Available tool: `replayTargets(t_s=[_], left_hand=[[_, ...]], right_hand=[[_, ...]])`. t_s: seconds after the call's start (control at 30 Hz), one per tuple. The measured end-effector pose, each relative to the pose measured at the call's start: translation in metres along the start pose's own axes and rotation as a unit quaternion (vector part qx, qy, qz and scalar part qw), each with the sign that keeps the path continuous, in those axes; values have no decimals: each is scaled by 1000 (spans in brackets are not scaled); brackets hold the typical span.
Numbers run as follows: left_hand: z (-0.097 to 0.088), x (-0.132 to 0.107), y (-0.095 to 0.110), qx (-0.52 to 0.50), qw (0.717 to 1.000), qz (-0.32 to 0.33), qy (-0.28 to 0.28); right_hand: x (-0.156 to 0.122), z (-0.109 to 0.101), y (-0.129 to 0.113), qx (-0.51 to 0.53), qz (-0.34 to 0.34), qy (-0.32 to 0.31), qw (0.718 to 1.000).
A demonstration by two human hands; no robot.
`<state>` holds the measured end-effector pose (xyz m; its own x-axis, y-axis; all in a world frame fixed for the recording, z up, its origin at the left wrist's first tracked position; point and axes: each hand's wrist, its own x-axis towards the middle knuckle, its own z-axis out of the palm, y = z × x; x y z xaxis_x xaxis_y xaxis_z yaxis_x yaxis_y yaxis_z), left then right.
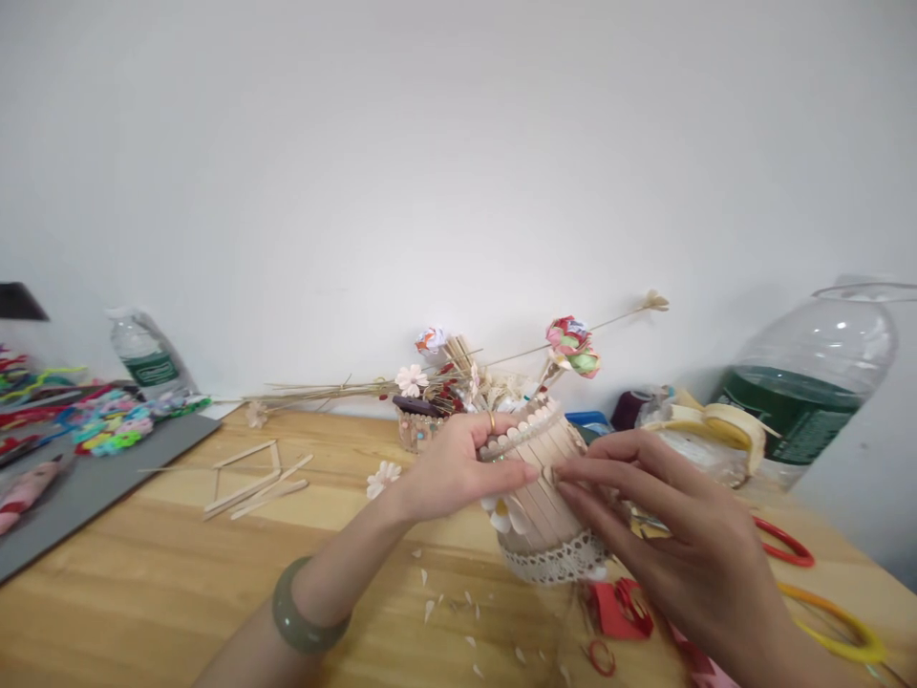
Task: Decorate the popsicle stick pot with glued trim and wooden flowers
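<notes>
My left hand (448, 468) grips the rim of a small pot covered in pale wooden sticks (537, 506), its thumb lying across the near side. The pot is tilted, off to the right of centre, with scalloped trim at the top and white lace (555, 559) round the bottom. A white petal flower (508, 516) shows on its left side. Against the pot's front, the thumb and fingers of my right hand (673, 516) are pinched together. Whatever sits between those fingertips is too small to make out.
Paper flowers (569, 336) and dry stems lie behind the pot. Craft sticks (258, 487) and white scraps (430, 609) are on the wooden table. Scissors with yellow handles (835, 621), red paper (620, 610) and a large bottle (802, 392) stand or lie right; a grey mat (107, 487) lies left.
</notes>
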<state>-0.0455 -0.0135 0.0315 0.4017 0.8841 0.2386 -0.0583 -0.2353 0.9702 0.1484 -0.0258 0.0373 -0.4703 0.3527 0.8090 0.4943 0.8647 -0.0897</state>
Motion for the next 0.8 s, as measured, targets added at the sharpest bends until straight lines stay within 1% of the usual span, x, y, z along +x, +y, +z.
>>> replayTargets(t_s=[0.1,0.23,0.37,0.5,0.8], left_hand=[[0,0,-1,0,1000,6,2],[-1,-1,1,2,1000,3,4],[0,-3,2,-12,1000,-1,3],[2,-2,2,-29,1000,-7,8],[7,-2,4,-22,999,-9,23]], right_hand=[[0,0,0,3,-11,14,1000],[-1,-1,0,15,2,13,1000],[-3,-2,-2,3,-10,12,1000],[-4,-2,-7,1,-6,16,1000],[-3,0,-10,-14,-2,24,1000]])
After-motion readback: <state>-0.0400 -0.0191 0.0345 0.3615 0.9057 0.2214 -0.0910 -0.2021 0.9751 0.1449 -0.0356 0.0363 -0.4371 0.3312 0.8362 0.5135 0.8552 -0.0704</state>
